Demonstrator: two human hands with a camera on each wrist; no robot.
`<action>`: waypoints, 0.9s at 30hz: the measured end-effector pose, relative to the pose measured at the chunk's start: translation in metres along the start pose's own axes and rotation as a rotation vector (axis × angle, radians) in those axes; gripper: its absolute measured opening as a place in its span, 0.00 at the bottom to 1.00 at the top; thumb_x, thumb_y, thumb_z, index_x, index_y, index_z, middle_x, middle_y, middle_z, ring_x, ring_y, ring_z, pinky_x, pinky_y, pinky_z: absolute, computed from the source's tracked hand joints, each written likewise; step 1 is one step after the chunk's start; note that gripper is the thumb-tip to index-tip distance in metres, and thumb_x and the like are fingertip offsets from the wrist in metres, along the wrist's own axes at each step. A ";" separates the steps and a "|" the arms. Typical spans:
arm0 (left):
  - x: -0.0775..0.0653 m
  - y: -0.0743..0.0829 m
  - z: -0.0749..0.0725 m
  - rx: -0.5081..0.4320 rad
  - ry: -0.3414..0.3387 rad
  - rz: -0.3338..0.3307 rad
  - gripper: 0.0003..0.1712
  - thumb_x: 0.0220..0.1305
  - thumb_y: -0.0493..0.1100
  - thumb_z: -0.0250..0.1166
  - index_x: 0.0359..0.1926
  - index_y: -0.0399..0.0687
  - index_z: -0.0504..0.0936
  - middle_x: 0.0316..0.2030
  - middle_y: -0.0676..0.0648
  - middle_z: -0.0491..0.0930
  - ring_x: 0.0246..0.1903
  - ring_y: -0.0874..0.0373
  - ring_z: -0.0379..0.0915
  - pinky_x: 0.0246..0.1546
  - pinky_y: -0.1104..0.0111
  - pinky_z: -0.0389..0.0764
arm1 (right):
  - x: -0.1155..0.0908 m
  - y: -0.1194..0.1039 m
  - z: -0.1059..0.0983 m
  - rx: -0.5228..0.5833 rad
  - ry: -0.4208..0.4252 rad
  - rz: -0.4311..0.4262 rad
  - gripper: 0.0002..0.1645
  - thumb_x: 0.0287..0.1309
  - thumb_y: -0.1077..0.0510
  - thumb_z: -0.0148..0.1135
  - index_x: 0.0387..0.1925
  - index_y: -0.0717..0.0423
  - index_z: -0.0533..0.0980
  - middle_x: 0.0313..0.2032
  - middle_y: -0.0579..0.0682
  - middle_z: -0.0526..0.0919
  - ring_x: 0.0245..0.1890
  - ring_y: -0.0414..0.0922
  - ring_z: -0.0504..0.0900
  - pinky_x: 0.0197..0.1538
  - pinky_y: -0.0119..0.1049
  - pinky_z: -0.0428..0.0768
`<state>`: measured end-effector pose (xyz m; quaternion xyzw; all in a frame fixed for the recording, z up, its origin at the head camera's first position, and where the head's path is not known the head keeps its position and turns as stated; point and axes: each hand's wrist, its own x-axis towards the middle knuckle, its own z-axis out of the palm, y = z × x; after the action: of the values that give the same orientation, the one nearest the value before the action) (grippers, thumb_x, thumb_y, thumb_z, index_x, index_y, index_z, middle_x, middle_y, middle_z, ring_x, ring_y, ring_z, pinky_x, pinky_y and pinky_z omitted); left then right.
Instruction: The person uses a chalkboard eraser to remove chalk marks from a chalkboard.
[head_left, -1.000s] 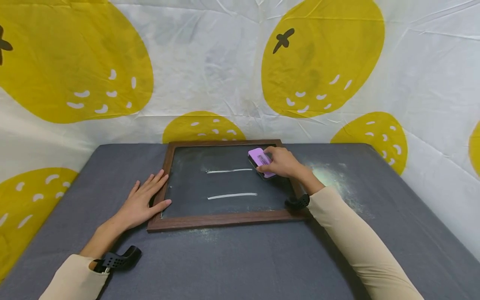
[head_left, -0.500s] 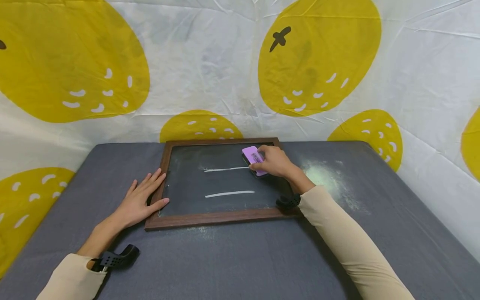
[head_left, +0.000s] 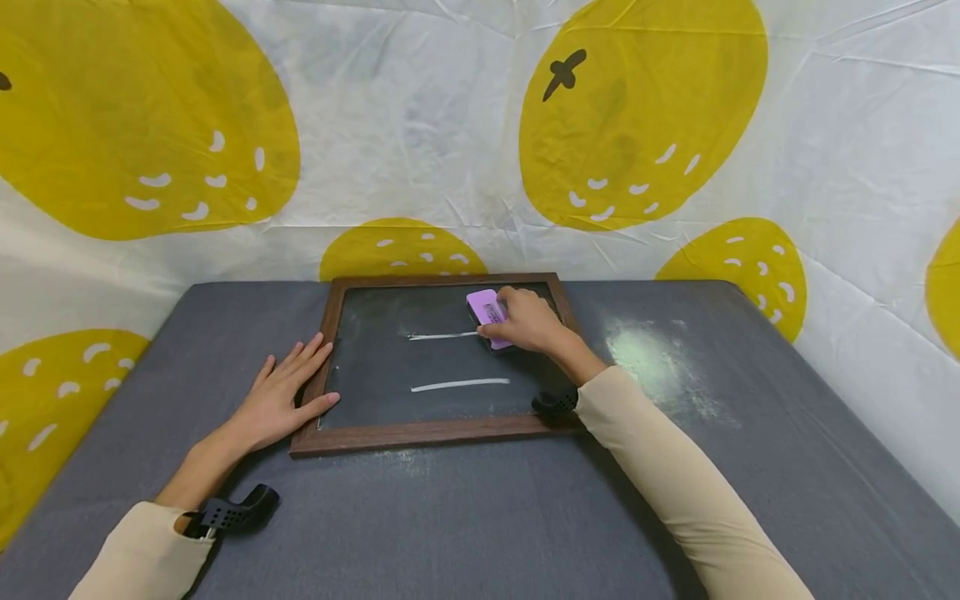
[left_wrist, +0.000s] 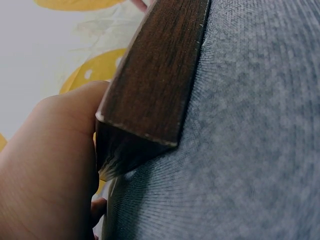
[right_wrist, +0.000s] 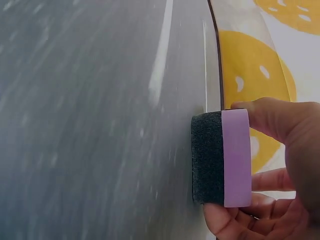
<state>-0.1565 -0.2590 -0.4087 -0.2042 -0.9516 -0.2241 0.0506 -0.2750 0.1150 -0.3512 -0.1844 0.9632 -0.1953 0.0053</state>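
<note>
A small blackboard (head_left: 390,362) in a brown wooden frame lies on the table, with two white chalk lines across it. My right hand (head_left: 528,321) pinches a purple chalkboard eraser (head_left: 487,310) between thumb and fingers. In the right wrist view the dark felt side of the eraser (right_wrist: 235,160) lies against the board, at the right end of the upper chalk line (head_left: 442,337). The lower chalk line (head_left: 460,385) stands whole. My left hand (head_left: 281,400) rests on the left side of the frame with its fingers straight; the left wrist view shows it beside the frame's corner (left_wrist: 150,75).
A dark grey cloth covers the table (head_left: 420,525). Pale chalk dust (head_left: 652,358) is spread on the cloth right of the board, with a little below its front edge. Behind hangs a white curtain (head_left: 405,125) printed with yellow fruit.
My right hand has slid the eraser leftward over the upper chalk line, whose right part is now shorter. The left hand stays on the frame.
</note>
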 end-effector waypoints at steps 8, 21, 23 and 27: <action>0.001 0.001 -0.002 0.010 -0.008 -0.016 0.46 0.65 0.60 0.58 0.75 0.45 0.51 0.74 0.42 0.44 0.71 0.37 0.40 0.64 0.38 0.36 | 0.008 -0.021 0.008 -0.010 -0.013 -0.055 0.42 0.52 0.40 0.67 0.58 0.66 0.71 0.38 0.54 0.78 0.34 0.48 0.75 0.34 0.40 0.73; 0.000 0.001 -0.002 0.019 -0.015 -0.022 0.46 0.66 0.60 0.58 0.75 0.45 0.50 0.74 0.42 0.43 0.71 0.38 0.39 0.64 0.38 0.35 | 0.025 -0.051 0.023 -0.019 -0.051 -0.070 0.42 0.51 0.38 0.66 0.59 0.62 0.71 0.40 0.52 0.78 0.37 0.47 0.75 0.37 0.40 0.74; 0.000 0.000 -0.001 0.019 -0.009 -0.020 0.46 0.66 0.60 0.58 0.75 0.45 0.50 0.74 0.42 0.43 0.71 0.38 0.39 0.64 0.38 0.36 | 0.027 -0.055 0.026 -0.011 -0.051 -0.073 0.42 0.51 0.38 0.66 0.60 0.62 0.71 0.40 0.52 0.78 0.36 0.46 0.75 0.37 0.39 0.74; 0.000 0.000 0.000 0.020 -0.005 -0.016 0.46 0.65 0.60 0.58 0.75 0.45 0.51 0.74 0.43 0.44 0.71 0.38 0.40 0.64 0.38 0.36 | 0.029 -0.063 0.030 -0.006 -0.057 -0.080 0.42 0.52 0.37 0.66 0.60 0.60 0.71 0.39 0.50 0.77 0.36 0.45 0.74 0.37 0.38 0.73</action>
<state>-0.1565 -0.2588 -0.4086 -0.1968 -0.9554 -0.2145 0.0487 -0.2778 0.0396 -0.3534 -0.2283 0.9551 -0.1873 0.0243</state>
